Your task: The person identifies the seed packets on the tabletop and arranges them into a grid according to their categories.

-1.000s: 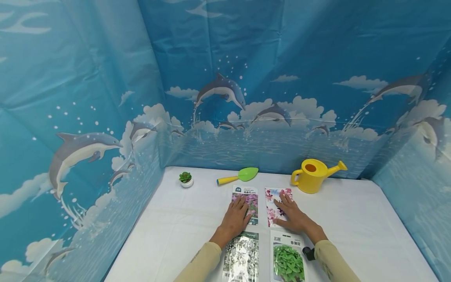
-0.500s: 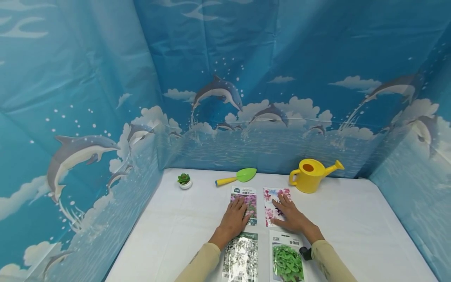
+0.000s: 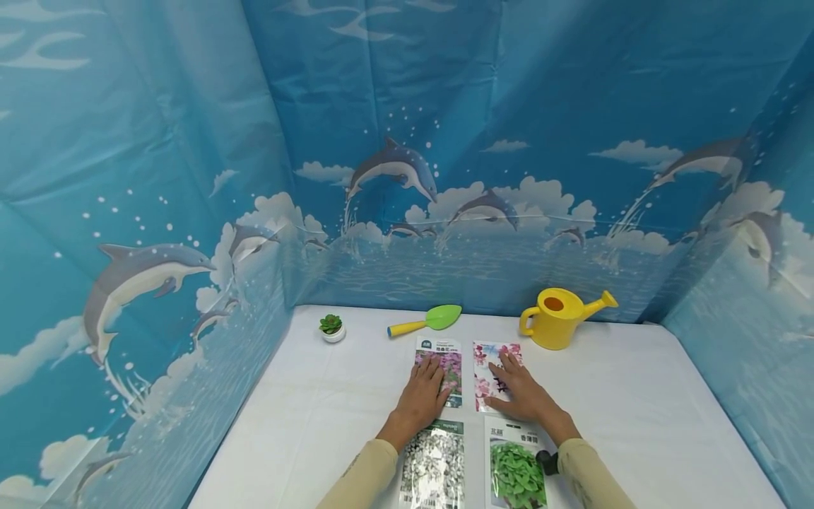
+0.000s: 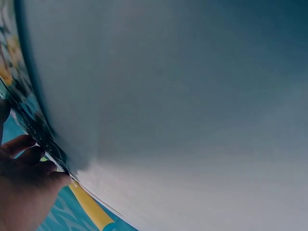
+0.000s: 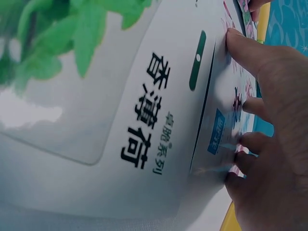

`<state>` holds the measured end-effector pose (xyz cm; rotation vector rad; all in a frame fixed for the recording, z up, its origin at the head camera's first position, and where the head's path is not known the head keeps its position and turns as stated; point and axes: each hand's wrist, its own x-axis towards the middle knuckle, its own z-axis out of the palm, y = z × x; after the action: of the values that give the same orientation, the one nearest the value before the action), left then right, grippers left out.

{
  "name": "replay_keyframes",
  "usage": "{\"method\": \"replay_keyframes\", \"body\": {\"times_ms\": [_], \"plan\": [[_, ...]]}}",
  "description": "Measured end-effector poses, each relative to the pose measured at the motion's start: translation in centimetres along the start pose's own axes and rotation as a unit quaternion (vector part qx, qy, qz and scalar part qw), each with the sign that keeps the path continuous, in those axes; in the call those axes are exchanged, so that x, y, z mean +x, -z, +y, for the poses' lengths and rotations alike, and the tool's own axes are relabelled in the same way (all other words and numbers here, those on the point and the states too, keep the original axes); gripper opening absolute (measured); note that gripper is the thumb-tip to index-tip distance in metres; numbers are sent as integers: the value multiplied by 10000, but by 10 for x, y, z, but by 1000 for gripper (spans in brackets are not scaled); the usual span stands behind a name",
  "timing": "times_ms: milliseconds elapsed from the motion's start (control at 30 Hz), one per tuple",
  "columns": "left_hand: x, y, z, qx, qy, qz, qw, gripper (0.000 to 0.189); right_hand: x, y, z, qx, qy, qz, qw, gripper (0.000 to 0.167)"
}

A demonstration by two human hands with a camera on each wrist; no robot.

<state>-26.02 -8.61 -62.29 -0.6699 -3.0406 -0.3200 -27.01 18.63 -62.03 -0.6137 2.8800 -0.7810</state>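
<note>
Several seed packets lie in two rows in the head view. My left hand (image 3: 420,397) rests with extended fingers on the upper left packet with purple flowers (image 3: 453,362), partly covering it. On the upper right packet with pink flowers (image 3: 481,387), my right hand (image 3: 526,393) lies with fingers spread. Nearer me are a packet with white flowers (image 3: 435,463) and a packet with green leaves (image 3: 518,472). In the left wrist view the left hand's fingers (image 4: 30,155) touch a packet's edge. The right wrist view shows the right hand's fingertips (image 5: 252,142) on the pink-flowered packet, beyond the green-leaved one.
At the back of the white table (image 3: 305,424) lies a trowel (image 3: 426,321) with a green blade and yellow handle. A small potted succulent (image 3: 332,329) stands left of it, a yellow watering can (image 3: 557,319) to the right. Dolphin-printed curtains (image 3: 407,261) enclose the table.
Only a slight shift of the head view shows. Both hands stay on the same two packets.
</note>
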Motion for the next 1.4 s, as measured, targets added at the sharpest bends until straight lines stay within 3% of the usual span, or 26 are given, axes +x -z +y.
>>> {"method": "replay_keyframes", "body": {"times_ms": [333, 600, 767, 967, 1100, 1233, 1400], "plan": [[-3, 2, -1, 249, 29, 172, 9995, 58, 2, -1, -4, 67, 47, 233, 9997, 87], [-3, 0, -3, 103, -29, 340, 9994, 60, 4, -4, -2, 78, -176, 367, 9991, 90], [-7, 7, -1, -157, -96, 327, 9993, 62, -1, -1, -4, 5, -153, 594, 9981, 88], [-26, 21, 5, -1007, -210, -168, 9946, 72, -28, 5, -19, 256, -447, 261, 9983, 90], [-41, 31, 9, -1355, -507, -517, 9881, 75, -53, 6, -30, 497, -365, -174, 9979, 94], [-53, 34, 12, -1444, -949, -791, 9818, 76, -76, 6, -36, 672, -42, -524, 9964, 98], [-65, 35, 16, -1428, -1233, -1177, 9750, 81, -93, 4, -41, 665, 195, -838, 9941, 102]]}}
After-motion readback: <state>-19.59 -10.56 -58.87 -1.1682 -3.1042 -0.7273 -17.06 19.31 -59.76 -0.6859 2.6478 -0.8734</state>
